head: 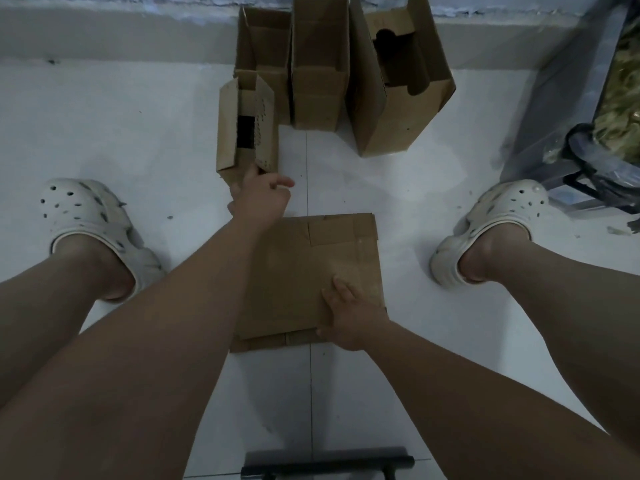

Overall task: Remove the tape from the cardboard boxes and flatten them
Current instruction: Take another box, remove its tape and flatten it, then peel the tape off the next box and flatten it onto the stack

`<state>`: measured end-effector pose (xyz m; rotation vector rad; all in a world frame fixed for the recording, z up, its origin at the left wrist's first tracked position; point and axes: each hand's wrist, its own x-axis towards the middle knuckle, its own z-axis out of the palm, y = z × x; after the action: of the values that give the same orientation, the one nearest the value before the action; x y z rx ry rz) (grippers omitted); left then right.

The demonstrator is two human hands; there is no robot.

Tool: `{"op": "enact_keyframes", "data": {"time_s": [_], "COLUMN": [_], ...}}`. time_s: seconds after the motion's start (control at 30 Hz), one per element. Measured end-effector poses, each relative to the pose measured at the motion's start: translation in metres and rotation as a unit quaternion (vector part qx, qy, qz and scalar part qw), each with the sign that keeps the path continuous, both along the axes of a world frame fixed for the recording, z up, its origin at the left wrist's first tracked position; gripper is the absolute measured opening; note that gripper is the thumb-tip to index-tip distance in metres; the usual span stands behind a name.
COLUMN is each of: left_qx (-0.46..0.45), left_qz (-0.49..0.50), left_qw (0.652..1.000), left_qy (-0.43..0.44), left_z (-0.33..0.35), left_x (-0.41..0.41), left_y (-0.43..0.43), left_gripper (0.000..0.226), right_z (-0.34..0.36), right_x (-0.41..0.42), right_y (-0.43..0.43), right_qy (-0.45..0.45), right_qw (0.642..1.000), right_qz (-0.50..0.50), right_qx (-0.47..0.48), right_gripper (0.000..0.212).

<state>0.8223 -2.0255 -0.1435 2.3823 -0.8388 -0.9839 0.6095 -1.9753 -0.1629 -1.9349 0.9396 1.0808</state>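
A flattened cardboard box [311,271] lies on the white floor between my feet. My right hand [349,317] rests on its near right part, fingers spread flat and thumb at the near edge. My left hand [259,197] reaches forward and grips the near bottom edge of a small open cardboard box [246,133]. Behind that small box stand three taller open boxes against the wall: a left one [263,46], a middle one [320,64] and a large right one [398,81] with cut-out holes.
My feet in white clogs stand at left [93,230] and right [491,230]. A dark metal stand with a plastic-wrapped bundle [588,140] fills the right side. A black bar [329,462] lies at the bottom edge. The wall base runs along the top.
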Motion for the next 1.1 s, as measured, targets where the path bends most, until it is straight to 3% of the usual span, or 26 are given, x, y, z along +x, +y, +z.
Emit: {"op": "enact_keyframes", "data": {"time_s": [0.1,0.17,0.23,0.3,0.4,0.5,0.57,0.6,0.63,0.7,0.73,0.77,0.8,0.9,1.1], "left_qx": [0.041,0.047,-0.021,-0.126,-0.214,-0.273,-0.293,-0.299,-0.303,-0.309,-0.306,-0.295,-0.277,-0.224,-0.132], "left_qz": [-0.062,-0.064,0.017,0.147,0.262,0.345,0.361,0.362,0.362,0.363,0.368,0.372,0.371,0.362,0.365], "left_qw": [0.997,0.996,0.998,0.972,0.934,0.889,0.875,0.872,0.869,0.861,0.853,0.845,0.84,0.83,0.859], "left_qy": [-0.016,-0.028,0.048,0.135,0.117,0.125,0.134,0.139,0.146,0.18,0.211,0.246,0.283,0.36,0.333], "left_z": [0.003,0.005,0.009,0.016,0.031,0.049,0.063,0.069,0.074,0.082,0.085,0.086,0.087,0.085,0.076], "left_x": [0.004,0.008,0.013,0.016,0.013,0.002,-0.003,-0.004,-0.005,-0.006,-0.007,-0.008,-0.011,-0.022,-0.045], "left_y": [0.003,0.005,0.006,0.011,0.02,0.024,0.025,0.027,0.029,0.037,0.042,0.047,0.054,0.079,0.107], "left_gripper": [0.063,0.073,0.064,0.049,0.036,0.027,0.02,0.018,0.018,0.019,0.021,0.024,0.026,0.032,0.026], "right_z": [0.002,0.002,0.001,-0.001,0.0,0.012,0.028,0.036,0.044,0.066,0.078,0.089,0.099,0.122,0.148], "right_x": [0.009,0.011,0.011,0.01,0.007,0.01,0.016,0.019,0.021,0.024,0.023,0.021,0.019,0.007,-0.009], "right_y": [-0.002,-0.001,-0.001,-0.003,-0.008,-0.015,-0.023,-0.028,-0.033,-0.045,-0.05,-0.055,-0.059,-0.067,-0.06], "right_qy": [0.028,0.033,0.023,0.002,-0.04,-0.091,-0.118,-0.134,-0.164,-0.244,-0.279,-0.307,-0.331,-0.37,-0.386], "right_qw": [0.999,0.999,0.999,1.0,0.995,0.966,0.914,0.872,0.813,0.658,0.601,0.571,0.563,0.598,0.675], "right_qz": [0.02,0.015,0.007,-0.015,-0.088,-0.237,-0.385,-0.468,-0.554,-0.696,-0.729,-0.741,-0.741,-0.706,-0.622], "right_qx": [0.019,0.027,0.026,0.024,0.037,0.056,0.056,0.057,0.076,0.151,0.172,0.173,0.157,0.086,0.094], "right_gripper": [0.083,0.082,0.081,0.077,0.066,0.066,0.072,0.074,0.073,0.068,0.066,0.064,0.063,0.063,0.02]}}
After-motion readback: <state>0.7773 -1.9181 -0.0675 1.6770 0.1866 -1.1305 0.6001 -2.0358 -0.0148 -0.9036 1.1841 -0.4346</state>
